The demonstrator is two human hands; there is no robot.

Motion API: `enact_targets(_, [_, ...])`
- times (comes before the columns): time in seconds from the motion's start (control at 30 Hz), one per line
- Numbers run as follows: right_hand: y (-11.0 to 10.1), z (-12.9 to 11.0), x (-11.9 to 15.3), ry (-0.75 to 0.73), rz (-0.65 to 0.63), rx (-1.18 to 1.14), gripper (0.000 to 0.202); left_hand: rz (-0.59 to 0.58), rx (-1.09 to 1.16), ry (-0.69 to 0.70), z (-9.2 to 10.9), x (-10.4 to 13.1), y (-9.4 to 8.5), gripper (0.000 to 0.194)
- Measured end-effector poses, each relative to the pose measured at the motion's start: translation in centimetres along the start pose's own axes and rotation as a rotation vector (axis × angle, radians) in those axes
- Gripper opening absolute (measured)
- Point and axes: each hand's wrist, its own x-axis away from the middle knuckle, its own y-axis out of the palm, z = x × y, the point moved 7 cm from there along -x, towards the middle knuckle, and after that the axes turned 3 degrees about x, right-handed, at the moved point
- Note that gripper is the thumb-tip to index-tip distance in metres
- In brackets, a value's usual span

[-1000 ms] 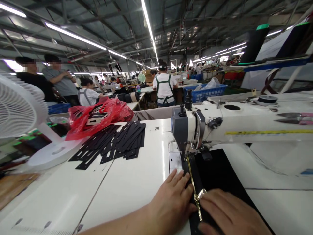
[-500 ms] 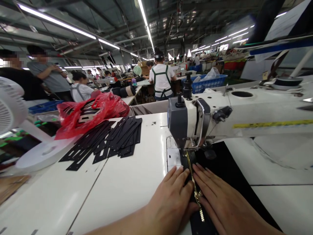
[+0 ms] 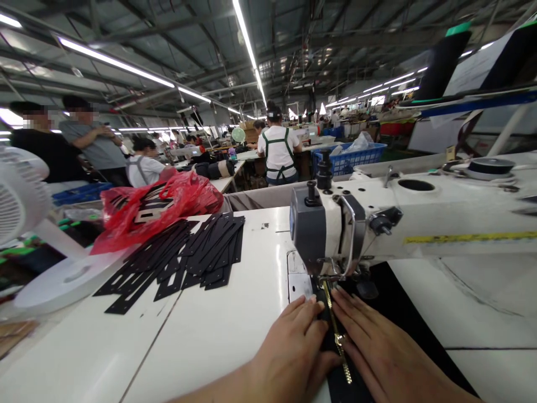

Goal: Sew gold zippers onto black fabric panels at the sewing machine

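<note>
A gold zipper (image 3: 333, 324) runs over black fabric (image 3: 405, 305) and ends beneath the needle area of a white and grey sewing machine (image 3: 308, 226). Its gold slider lies between my hands. To the left of the zipper, my left hand (image 3: 293, 341) presses on the fabric edge, fingers stretched forward and slightly bent. Flat on the fabric along the right side is my right hand (image 3: 373, 341), its fingers extended close to the presser foot. The needle tip is too small to make out.
Black cut pieces (image 3: 218, 252) lie piled on the white table (image 3: 218, 336), beside a red plastic bag (image 3: 168, 201). A white fan (image 3: 25, 196) stands at far left. Beyond are a blue basket (image 3: 356, 157) and several people, one in a green-strapped apron (image 3: 279, 145).
The view has tilted up, so the machine and table appear lower. Both hands remain beside the zipper, and the visible zipper stretch between them and the machine looks slightly shorter.
</note>
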Motion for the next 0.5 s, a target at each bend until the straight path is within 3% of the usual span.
enact_targets(0.5, [2.2, 2.1, -0.8, 0.139, 0.015, -0.235, 0.037, 0.014, 0.108, -0.045, -2.1, -1.4, -0.2, 0.012])
